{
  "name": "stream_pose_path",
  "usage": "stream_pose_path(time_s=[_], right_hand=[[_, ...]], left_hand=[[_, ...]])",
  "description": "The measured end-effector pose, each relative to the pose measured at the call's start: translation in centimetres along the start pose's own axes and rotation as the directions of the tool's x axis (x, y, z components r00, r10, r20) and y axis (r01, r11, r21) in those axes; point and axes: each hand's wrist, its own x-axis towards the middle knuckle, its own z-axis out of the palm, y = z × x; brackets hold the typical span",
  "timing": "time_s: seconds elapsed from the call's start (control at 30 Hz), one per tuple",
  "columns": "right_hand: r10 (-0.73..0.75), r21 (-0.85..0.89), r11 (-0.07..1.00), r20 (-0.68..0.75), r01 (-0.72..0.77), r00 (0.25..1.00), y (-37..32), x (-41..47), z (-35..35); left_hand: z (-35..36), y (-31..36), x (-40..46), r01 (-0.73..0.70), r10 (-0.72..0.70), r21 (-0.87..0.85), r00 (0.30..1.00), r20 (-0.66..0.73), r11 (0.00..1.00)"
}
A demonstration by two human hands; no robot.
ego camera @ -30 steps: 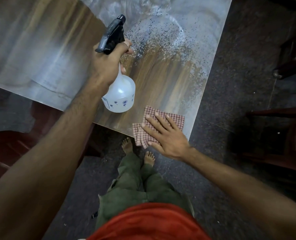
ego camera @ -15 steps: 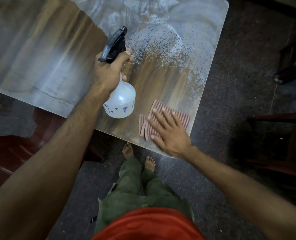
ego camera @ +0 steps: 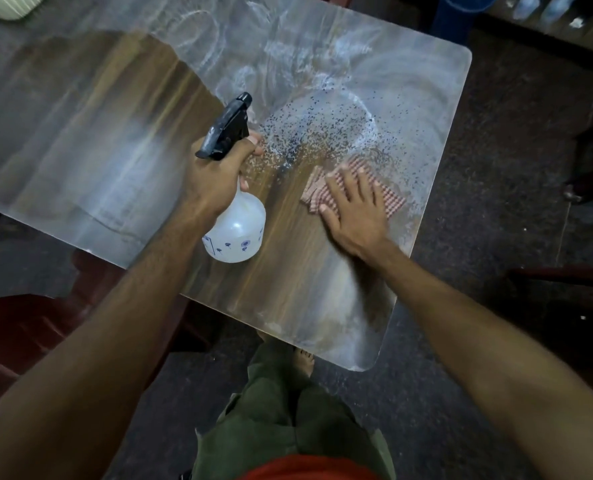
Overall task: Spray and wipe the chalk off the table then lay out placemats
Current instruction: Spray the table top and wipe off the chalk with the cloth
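— Over the near right part of the bench (ego camera: pixel 90 140), why is the right hand (ego camera: pixel 354 209) laid flat like that?

— Its fingers are straight and spread, pressing the checked cloth (ego camera: pixel 390 199) down onto the wet patch. A flat palm puts the whole cloth against the surface, which is what lifts chalk (ego camera: pixel 288 46) rather than pushing it about.

— And the left hand (ego camera: pixel 215 178)?

— Its grip is curled round the neck of the spray bottle (ego camera: pixel 238 226), one finger hooked at the front of the black trigger head. The bottle hangs tilted above the bench, nozzle aimed at the speckled droplets just beyond the cloth — held ready, I'd judge, so spraying and wiping can alternate without putting anything down.

— How far along is it?

— Early, I'd say. Brown wood shows near the person, but pale swirls of chalk cover the far right part. No placemats are in view.

— Any risk?

— The cloth sits near the right edge — a long stroke could carry wet chalk onto the floor (ego camera: pixel 496 209).
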Motion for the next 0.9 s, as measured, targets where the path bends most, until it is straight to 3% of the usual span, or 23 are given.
stream_pose_path(time_s=[0.1,0.17,0.23,0.37,0.47,0.57,0.77,0.83,0.9], right_hand=[[-0.213,-0.024,0.977,0.029,0.214,0.977,-1.9,-2.8,0.9],[-0.278,-0.001,0.961,0.019,0.278,0.960,-1.1,-3.9,0.9],[-0.207,0.002,0.978,0.025,0.207,0.978,1.1,-2.2,0.4],[0.127,0.050,0.991,-0.024,-0.126,0.992,5.3,5.1,-1.7],[0.221,0.080,0.973,-0.025,-0.219,0.975,4.8,9.8,-2.8],[0.137,0.073,0.988,-0.008,-0.136,0.991,0.2,11.7,-2.7],[-0.254,0.032,0.967,0.000,0.254,0.967,-6.2,4.5,0.0],[-0.262,0.026,0.965,0.024,0.262,0.965,-3.8,3.9,-0.2],[-0.105,0.010,0.994,0.044,0.105,0.993,-0.5,6.4,-1.0]], left_hand=[[0.2,0.2,1.3,0.001,-0.001,-0.004,1.000,-0.012,1.000],[0.2,0.3,2.2,0.007,-0.007,-0.003,1.000,-0.013,1.000],[0.1,0.3,3.2,0.018,-0.018,-0.008,1.000,-0.012,1.000],[-0.1,0.1,4.8,0.021,-0.021,0.011,1.000,0.000,1.000],[-0.5,-0.1,5.8,0.023,-0.023,0.013,1.000,0.002,1.000],[-1.1,-0.3,7.0,0.040,-0.041,0.022,0.999,0.005,0.999],[-2.2,0.4,9.7,0.063,-0.063,-0.005,0.998,-0.011,0.998],[-2.6,0.5,10.5,0.060,-0.060,0.004,0.998,-0.009,0.998],[-2.9,0.5,11.1,0.058,-0.058,0.009,0.998,-0.005,0.998]])
